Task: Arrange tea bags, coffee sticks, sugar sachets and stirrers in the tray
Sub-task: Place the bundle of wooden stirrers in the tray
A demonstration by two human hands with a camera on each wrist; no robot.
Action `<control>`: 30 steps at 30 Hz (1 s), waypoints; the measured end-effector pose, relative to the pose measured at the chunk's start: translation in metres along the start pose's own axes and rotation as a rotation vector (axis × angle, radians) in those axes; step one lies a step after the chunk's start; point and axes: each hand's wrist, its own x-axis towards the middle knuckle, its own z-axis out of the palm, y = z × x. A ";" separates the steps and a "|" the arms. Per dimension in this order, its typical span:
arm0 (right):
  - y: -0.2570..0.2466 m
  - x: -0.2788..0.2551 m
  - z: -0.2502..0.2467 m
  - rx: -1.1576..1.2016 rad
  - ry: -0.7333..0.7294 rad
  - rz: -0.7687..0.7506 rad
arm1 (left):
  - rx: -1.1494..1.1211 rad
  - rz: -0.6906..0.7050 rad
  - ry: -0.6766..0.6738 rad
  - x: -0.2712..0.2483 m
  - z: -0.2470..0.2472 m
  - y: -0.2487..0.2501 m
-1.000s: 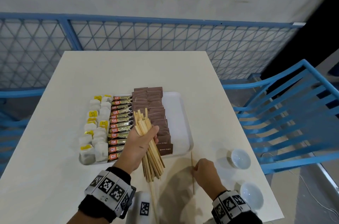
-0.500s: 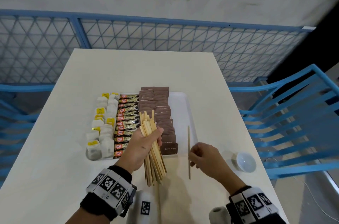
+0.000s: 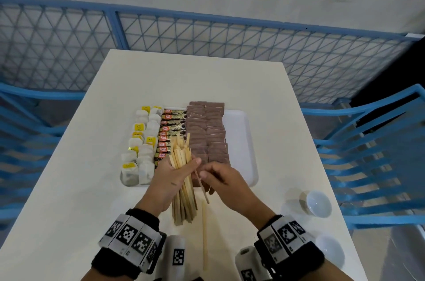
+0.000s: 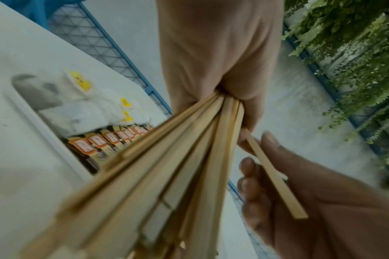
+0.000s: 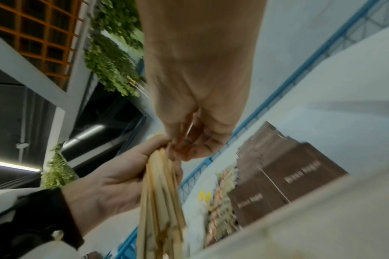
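- The left hand [image 3: 171, 178] is gripping a bunch of sticks [image 3: 182, 179]. Its fingers are curling round the bunch and its thumb is pressing on top.
- The bunch is hanging in the air over the near edge of the tray [image 3: 241, 142]. The far ends are fanning out over the coffee sticks [image 3: 171, 130].
- The right hand [image 3: 226, 185] is pinching one stick [image 3: 202, 185] between its thumb and fingertips. Its other fingers are curling in.
- That one stick is touching the right side of the bunch, just by the left thumb. It is tilting toward the person.
- In the left wrist view, the one stick [image 4: 275, 178] is lying across the right hand's fingers [image 4: 251, 184].
- One more stick [image 3: 204, 232] is lying flat on the table [image 3: 69, 188], near the person and between the two wrists.
- The tray is sitting in the middle of the table. Tea bags [image 3: 142, 142] are filling its left side, the coffee sticks are lying next to them, and brown sugar packs [image 3: 207, 129] are lying next to those. The right part of the tray is showing bare white.
- Two small white bowls [image 3: 318, 203] are sitting on the table at the right, well apart from the tray.
- A blue fence [image 3: 207, 36] is standing behind the table, and a blue chair [image 3: 377, 142] is standing at the right.
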 end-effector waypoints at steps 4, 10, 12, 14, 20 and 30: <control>0.029 -0.004 0.006 -0.396 -0.091 -0.099 | -0.018 -0.018 0.159 -0.001 -0.014 -0.007; 0.083 -0.025 0.017 -0.971 -0.557 -0.360 | -0.099 -0.135 0.171 0.001 -0.030 -0.009; 0.087 -0.026 0.014 -1.003 -0.510 -0.378 | -0.133 -0.157 0.171 0.001 -0.030 -0.009; 0.087 -0.025 0.013 -1.039 -0.471 -0.386 | -0.144 -0.177 0.167 0.001 -0.030 -0.008; 0.099 -0.034 0.011 -1.170 -0.368 -0.370 | -0.171 -0.168 0.132 0.000 -0.029 -0.009; 0.051 -0.011 -0.028 -0.155 0.195 0.146 | -0.056 -0.069 0.100 0.003 -0.009 -0.012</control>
